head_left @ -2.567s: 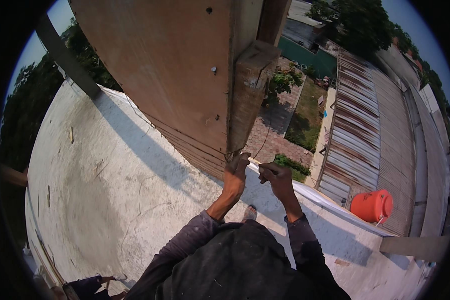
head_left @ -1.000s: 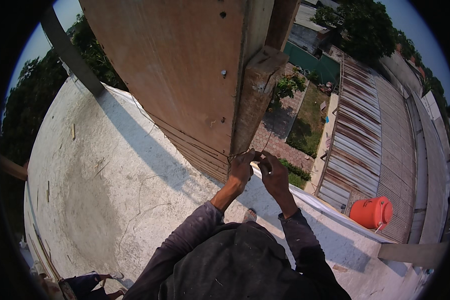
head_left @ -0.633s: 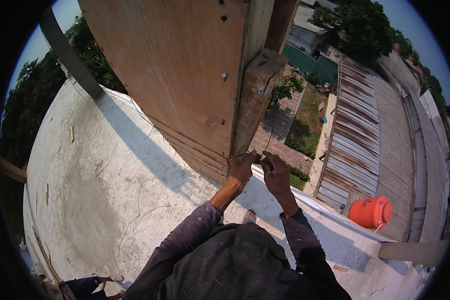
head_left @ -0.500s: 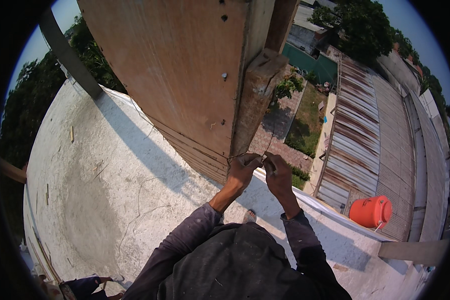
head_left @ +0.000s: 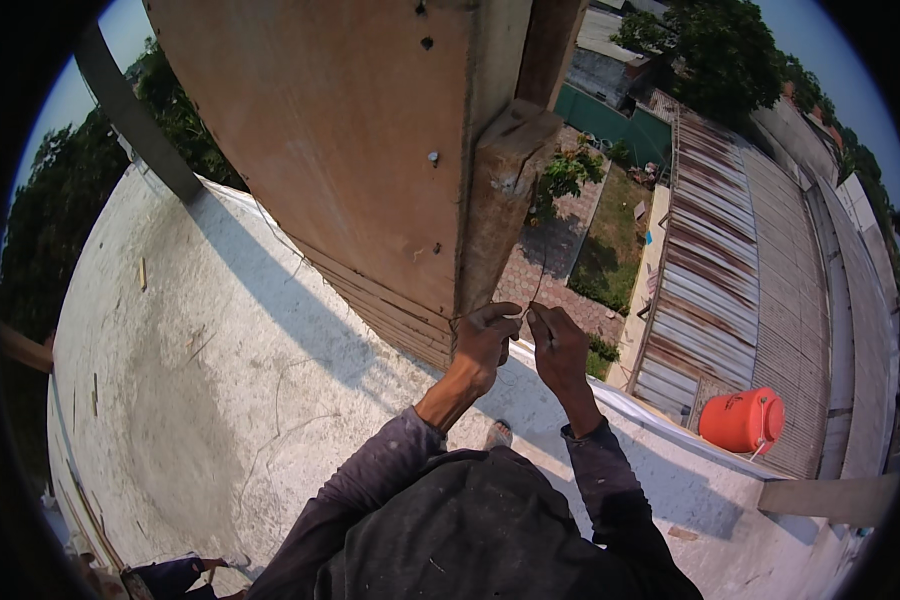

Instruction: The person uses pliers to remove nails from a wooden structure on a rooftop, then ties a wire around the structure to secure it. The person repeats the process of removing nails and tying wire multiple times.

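I stand on a white concrete roof (head_left: 220, 400) at its edge, facing a tall brown plywood panel (head_left: 340, 150) backed by a wooden post (head_left: 500, 200). My left hand (head_left: 482, 338) and my right hand (head_left: 558, 340) are raised together at the base of the post, both pinching a thin dark wire (head_left: 538, 285) that runs up beside the post. The fingertips of the two hands nearly touch. My dark sleeves come up from the lower edge.
An orange barrel (head_left: 742, 420) rests on the low parapet (head_left: 690, 455) at the right. Beyond the edge, far below, lie a paved yard, grass and rusty corrugated roofs (head_left: 715, 290). A grey beam (head_left: 135, 125) slants at upper left. Small sticks lie on the roof.
Both hands rose a little and drew closer together at the wire by the post. The view shifted slightly; the barrel and panel stay put.
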Demonstrator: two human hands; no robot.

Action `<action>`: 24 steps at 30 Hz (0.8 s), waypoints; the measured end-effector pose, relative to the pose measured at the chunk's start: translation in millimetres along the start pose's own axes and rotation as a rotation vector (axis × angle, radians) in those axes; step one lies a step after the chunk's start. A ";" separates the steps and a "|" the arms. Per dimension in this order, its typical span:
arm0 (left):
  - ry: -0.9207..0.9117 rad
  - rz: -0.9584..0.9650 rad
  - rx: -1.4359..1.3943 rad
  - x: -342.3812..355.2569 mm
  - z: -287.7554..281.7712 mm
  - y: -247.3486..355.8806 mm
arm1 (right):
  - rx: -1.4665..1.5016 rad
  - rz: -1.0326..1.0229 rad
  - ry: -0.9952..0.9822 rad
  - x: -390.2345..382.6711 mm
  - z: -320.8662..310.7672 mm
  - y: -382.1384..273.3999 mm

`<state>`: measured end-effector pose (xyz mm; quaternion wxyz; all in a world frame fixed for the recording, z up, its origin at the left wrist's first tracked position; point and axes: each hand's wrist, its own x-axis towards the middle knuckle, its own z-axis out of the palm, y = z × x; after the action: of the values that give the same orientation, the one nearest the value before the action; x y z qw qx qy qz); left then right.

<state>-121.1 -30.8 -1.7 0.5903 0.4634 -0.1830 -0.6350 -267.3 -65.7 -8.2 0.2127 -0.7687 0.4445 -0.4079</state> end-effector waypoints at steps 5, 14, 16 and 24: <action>0.042 0.033 -0.072 -9.8 8.4 7.8 | 0.062 0.049 0.001 4.8 1.5 -1.4; 0.059 0.099 0.026 -17.8 17.5 7.8 | -0.046 -0.077 0.039 3.9 -6.5 -3.7; 0.049 0.115 0.030 -18.0 18.8 6.3 | -0.050 -0.090 0.054 3.6 -6.7 -4.7; -0.074 0.239 0.073 -22.9 16.2 2.8 | -0.052 -0.153 -0.005 10.1 -16.8 -5.1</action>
<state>-135.4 -15.4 17.1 0.6374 0.4356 -0.2816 -0.5699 -275.7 -71.1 9.4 0.1617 -0.8066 0.3945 -0.4093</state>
